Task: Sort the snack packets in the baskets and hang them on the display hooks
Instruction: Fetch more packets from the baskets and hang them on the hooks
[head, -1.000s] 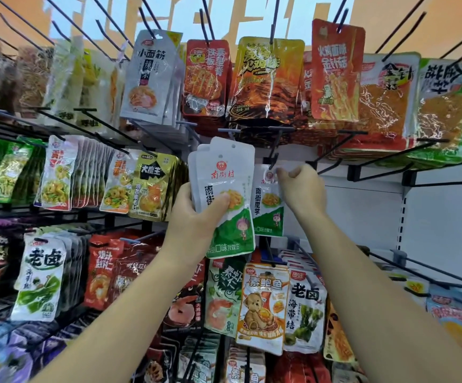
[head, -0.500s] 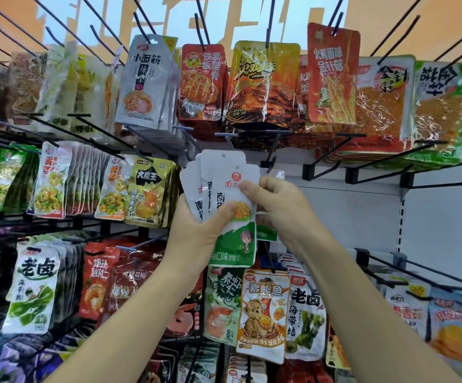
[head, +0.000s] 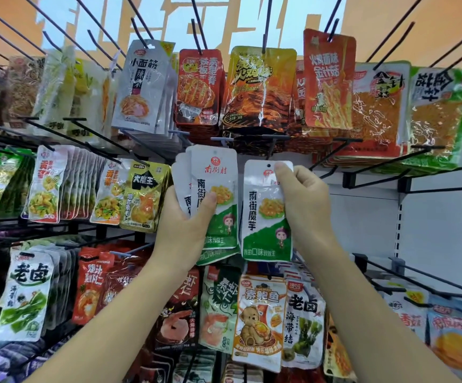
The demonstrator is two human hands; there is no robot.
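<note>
Crowded display hooks (head: 267, 23) behind packet (head: 265, 217) in right hand (head: 301, 200)

Bright, even overhead light; glare on foil packets (head: 254, 87); edges warped, blurry.

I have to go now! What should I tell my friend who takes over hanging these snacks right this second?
Left hand: grips a fanned stack of white-and-green packets.
Right hand: pinches one matching packet by its top corner; its hole is free, not hung yet.
Done: other snacks already hang all around.
Left: hang the single packet, then the stack, one at a time. No basket is in view.
</note>
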